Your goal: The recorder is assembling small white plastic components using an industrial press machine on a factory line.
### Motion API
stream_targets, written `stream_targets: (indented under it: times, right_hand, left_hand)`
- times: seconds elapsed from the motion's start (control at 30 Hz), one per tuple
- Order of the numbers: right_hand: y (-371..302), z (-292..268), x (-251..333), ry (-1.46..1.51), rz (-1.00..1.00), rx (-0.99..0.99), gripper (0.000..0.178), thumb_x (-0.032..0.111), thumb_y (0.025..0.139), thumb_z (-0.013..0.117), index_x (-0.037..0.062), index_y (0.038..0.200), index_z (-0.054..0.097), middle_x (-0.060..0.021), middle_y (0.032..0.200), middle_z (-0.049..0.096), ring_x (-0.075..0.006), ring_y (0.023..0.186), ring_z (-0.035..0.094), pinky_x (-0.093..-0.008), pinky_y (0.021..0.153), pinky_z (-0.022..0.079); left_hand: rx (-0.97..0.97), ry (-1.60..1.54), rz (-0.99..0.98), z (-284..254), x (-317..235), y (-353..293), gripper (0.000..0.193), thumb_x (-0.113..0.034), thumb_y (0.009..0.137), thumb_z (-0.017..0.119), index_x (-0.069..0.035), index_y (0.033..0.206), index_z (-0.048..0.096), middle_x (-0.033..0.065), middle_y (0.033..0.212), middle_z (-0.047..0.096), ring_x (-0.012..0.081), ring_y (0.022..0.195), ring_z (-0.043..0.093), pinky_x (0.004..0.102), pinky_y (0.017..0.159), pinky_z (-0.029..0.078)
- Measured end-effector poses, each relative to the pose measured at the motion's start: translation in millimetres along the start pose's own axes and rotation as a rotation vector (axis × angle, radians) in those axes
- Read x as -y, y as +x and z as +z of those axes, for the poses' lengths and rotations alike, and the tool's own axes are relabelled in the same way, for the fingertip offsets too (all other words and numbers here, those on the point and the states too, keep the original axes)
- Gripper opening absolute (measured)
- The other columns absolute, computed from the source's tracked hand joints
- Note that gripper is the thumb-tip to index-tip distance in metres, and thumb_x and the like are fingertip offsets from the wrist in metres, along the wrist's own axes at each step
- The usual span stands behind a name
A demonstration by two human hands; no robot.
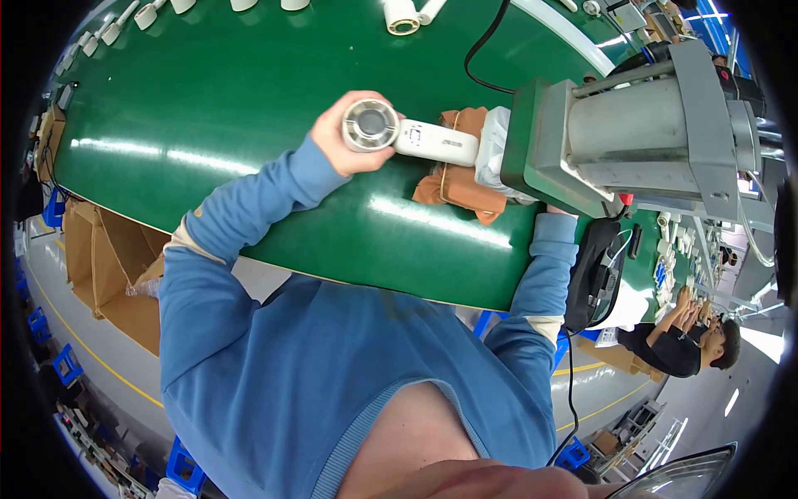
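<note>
My left hand (337, 137) is closed round the head of a white hair dryer (436, 142), whose round end with a metal ring faces up. The dryer's handle points right, its end against or very close to a white padded piece (494, 148) on the press-like machine (628, 129). Brown cloth bundles (472, 187), tied with bands, lie beneath and beside the handle. Only the wrist edge of my right hand (560, 211) shows, beside the machine's lower side; its fingers are hidden behind the machine.
Several white dryer parts (401, 17) stand along the far edge of the green table (249, 100). A black cable (475, 62) runs toward the machine. A black bag-like case (594, 270) lies right of my right forearm. Cardboard boxes (112, 258) stand at left; a co-worker (682, 345) sits at far right.
</note>
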State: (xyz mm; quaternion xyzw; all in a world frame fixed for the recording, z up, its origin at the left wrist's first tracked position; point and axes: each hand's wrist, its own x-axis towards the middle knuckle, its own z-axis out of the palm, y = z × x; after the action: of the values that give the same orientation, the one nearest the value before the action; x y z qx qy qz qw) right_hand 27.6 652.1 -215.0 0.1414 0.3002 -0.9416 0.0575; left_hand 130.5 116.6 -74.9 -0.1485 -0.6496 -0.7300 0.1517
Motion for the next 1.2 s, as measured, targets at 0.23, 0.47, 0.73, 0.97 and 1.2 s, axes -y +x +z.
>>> stream_targets:
  times: [0.23,0.47,0.73,0.97,1.2]
  right_hand:
    - [-49,-22,2,-0.089,-0.042,-0.003,0.063,0.055,0.095,0.032,0.0226,0.149,0.026,-0.0069,0.15,0.033,-0.0296,0.134,0.037,-0.0509,0.109,0.031]
    - [29,-23,-20,-0.17,-0.033,-0.019,0.062,0.053,0.095,0.033,0.0218,0.148,0.027,-0.0073,0.149,0.034,-0.0291,0.133,0.038,-0.0499,0.109,0.032]
    - [70,11,-41,-0.294,-0.065,0.043,0.061,0.052,0.096,0.035,0.0208,0.148,0.027,-0.0078,0.148,0.035,-0.0286,0.132,0.04,-0.0487,0.108,0.033]
    - [-5,23,-4,-0.417,-0.11,0.159,0.061,0.051,0.096,0.036,0.02,0.148,0.028,-0.0082,0.147,0.037,-0.0281,0.131,0.041,-0.0476,0.108,0.034]
    - [33,24,4,-0.511,-0.022,0.276,0.061,0.05,0.096,0.037,0.0192,0.148,0.028,-0.0086,0.147,0.038,-0.0277,0.13,0.042,-0.0466,0.108,0.035]
  left_hand:
    - [0.146,0.271,0.185,27,22,15,0.062,-0.003,0.059,0.079,-0.005,0.116,0.053,0.0107,0.107,0.067,0.0204,0.092,0.066,0.0304,0.086,0.052]
    - [0.207,0.279,0.134,29,33,21,0.06,-0.006,0.059,0.081,-0.006,0.114,0.056,0.0065,0.104,0.067,0.0189,0.09,0.065,0.0303,0.085,0.052]
    - [0.541,-0.025,-0.065,0,37,64,0.048,-0.008,0.062,0.081,-0.007,0.105,0.061,0.0054,0.099,0.067,0.017,0.086,0.063,0.0287,0.082,0.052]
    - [-0.181,0.385,-0.144,14,129,170,0.053,-0.021,0.072,0.08,0.0,0.113,0.054,0.0137,0.11,0.063,0.0234,0.097,0.062,0.0309,0.089,0.049]
    - [-0.149,0.911,0.327,-26,82,166,0.058,-0.029,0.083,0.069,-0.002,0.128,0.046,0.0191,0.132,0.049,0.0332,0.118,0.052,0.0375,0.1,0.042]
